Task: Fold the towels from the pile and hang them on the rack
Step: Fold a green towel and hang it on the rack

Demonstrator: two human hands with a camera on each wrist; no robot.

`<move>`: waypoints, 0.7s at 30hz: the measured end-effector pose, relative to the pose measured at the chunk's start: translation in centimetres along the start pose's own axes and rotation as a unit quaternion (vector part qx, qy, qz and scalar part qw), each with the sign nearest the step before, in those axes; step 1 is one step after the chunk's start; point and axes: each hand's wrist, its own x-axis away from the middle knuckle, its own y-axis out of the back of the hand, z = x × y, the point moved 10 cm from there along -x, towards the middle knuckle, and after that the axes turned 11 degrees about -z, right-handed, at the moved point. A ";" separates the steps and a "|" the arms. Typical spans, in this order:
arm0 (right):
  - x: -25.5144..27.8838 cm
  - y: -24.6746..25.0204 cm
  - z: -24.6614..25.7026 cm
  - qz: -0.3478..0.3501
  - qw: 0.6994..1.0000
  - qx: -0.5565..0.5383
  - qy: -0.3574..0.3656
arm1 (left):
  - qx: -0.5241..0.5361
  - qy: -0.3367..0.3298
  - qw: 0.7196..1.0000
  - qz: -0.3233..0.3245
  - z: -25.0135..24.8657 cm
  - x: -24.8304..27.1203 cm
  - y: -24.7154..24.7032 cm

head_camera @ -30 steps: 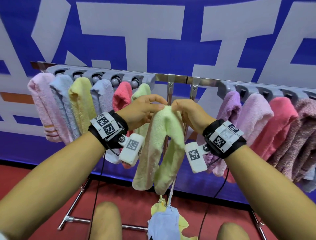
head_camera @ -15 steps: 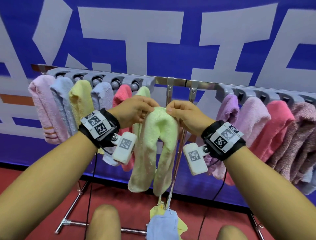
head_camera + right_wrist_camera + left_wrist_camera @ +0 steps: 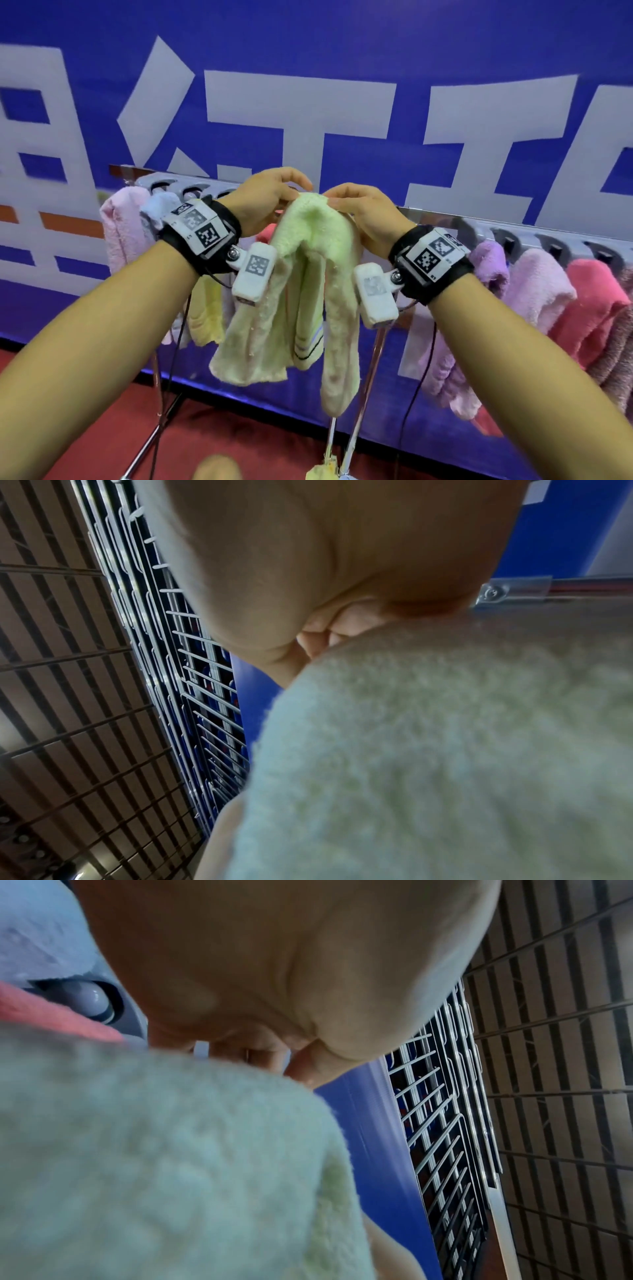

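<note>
A folded light green towel [image 3: 308,281] hangs from both my hands in front of the rack [image 3: 445,214]. My left hand [image 3: 270,198] pinches its top fold from the left. On the other side my right hand [image 3: 356,209] grips the same fold. The towel's two halves droop below my wrists. It fills the lower part of the left wrist view [image 3: 164,1164] and of the right wrist view [image 3: 445,745], with curled fingers above it. My hands hide the rack's peg behind the fold.
Pink [image 3: 120,236], blue [image 3: 157,209] and yellow [image 3: 205,315] towels hang at the rack's left. Purple [image 3: 489,267], pale pink [image 3: 537,291] and red [image 3: 596,301] ones hang at its right. A blue banner [image 3: 342,68] stands behind; below lie red floor [image 3: 85,428] and a yellow towel [image 3: 322,471].
Both hands have risen with the green towel and carried it up to the rack's bar. The view has tilted upward, so the lower pile has mostly dropped out of sight.
</note>
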 end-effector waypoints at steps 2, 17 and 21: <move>-0.8 0.3 -0.2 -0.019 1.000 -0.004 -0.008 | -0.016 -0.004 1.000 -0.015 -0.2 -0.8 0.0; -6.1 0.8 -4.4 -0.077 0.993 -0.030 -0.083 | -0.043 0.075 0.994 -0.068 3.1 -5.8 -0.6; -6.9 1.3 -6.7 -0.117 0.990 0.020 -0.076 | -0.159 0.013 0.985 -0.059 3.6 -6.1 -0.9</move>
